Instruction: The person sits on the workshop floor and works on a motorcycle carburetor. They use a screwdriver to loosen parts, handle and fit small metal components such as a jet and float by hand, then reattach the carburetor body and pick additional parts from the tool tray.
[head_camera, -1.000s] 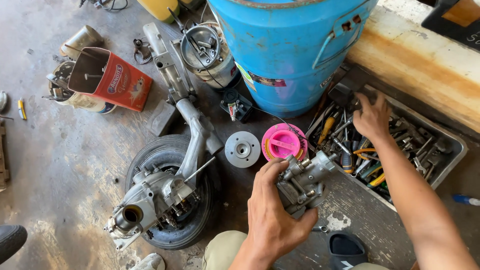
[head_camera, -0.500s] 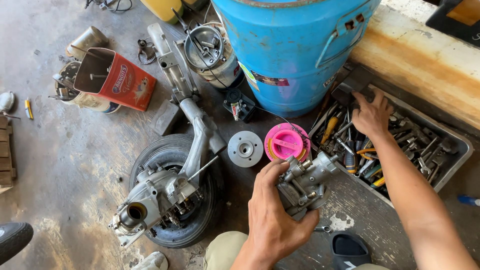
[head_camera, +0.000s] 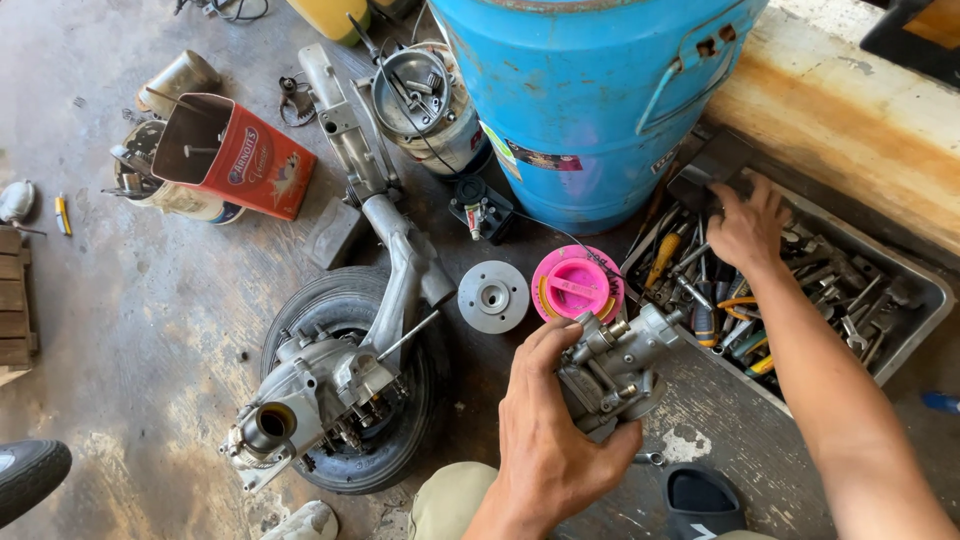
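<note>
Two hands busy. Left hand (head_camera: 560, 440) grips a grey metal carburetor (head_camera: 612, 372), held just below the pink lid (head_camera: 577, 284). Right hand (head_camera: 745, 225) is down in the metal tool tray (head_camera: 905, 330) right of the pink lid, fingers spread over the tools; can't tell if it's grasping one. Blue barrel (head_camera: 590, 90) stands just above the lid, wheel-and-engine assembly (head_camera: 340, 390) to its left.

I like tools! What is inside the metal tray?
The metal tray holds piled screwdrivers and wrenches. The right hand covers some; whatever lies underneath is hidden.
</note>
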